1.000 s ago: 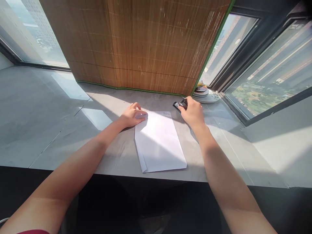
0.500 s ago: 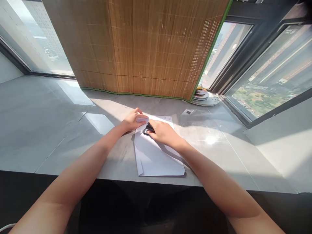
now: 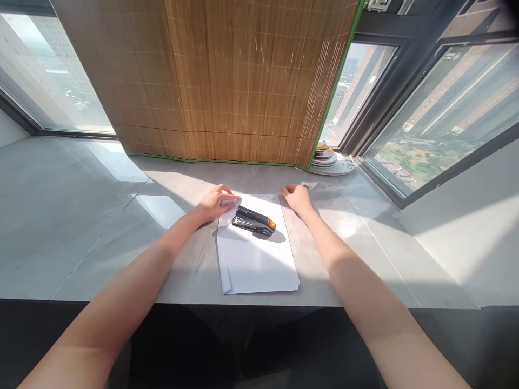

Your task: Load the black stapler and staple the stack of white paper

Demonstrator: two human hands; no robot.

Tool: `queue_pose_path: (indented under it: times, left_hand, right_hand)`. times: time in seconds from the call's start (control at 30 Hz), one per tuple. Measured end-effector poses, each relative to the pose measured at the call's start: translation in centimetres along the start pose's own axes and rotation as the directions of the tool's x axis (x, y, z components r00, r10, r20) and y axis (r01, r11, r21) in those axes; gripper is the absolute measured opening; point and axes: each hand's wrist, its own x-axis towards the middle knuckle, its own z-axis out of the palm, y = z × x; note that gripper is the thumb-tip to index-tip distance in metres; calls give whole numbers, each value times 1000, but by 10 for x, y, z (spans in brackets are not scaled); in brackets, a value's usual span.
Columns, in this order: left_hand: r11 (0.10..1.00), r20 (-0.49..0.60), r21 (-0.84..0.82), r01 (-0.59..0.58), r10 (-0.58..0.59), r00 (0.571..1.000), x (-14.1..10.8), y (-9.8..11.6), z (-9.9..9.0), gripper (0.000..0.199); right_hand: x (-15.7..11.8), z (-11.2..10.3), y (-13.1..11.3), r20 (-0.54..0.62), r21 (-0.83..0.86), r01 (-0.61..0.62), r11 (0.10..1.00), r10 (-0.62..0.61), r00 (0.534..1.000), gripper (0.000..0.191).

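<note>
A black stapler (image 3: 254, 221) with an orange end lies slantwise on a stack of white paper (image 3: 259, 265), out of both hands. My left hand (image 3: 214, 202) is at the stack's far left corner, thumb and fingers closed on the sheets there. At the far right corner is my right hand (image 3: 299, 199), its fingers curled together against the paper's edge; the fingertips are partly hidden. One sheet's near left edge is slightly folded up. Both forearms reach in from the near edge of the grey counter (image 3: 178, 286).
A small packet of staples or similar (image 3: 307, 185) lies just beyond my right hand. Stacked plates (image 3: 324, 159) stand at the far right by the window. A bamboo blind (image 3: 227, 81) hangs along the back. Sunlight patches fall on the counter.
My right hand has let go of the stapler, leaving it on the paper, and moved right to the far right corner. The left hand stays at its corner. The view has shifted slightly.
</note>
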Motion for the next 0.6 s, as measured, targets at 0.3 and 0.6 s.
queue_pose_path:
  times: [0.3,0.6]
  left_hand:
    - [926,-203,-355,126,-208,957,-4,9,-12,38]
    - [535,-138,-842,72,-341,930,-4,1,-28,59]
  right_hand:
    - [-21,12,-29,-6,62,323,944,-323,946,29]
    - [-37,44,-47,453,84,601,795,-568,687,24]
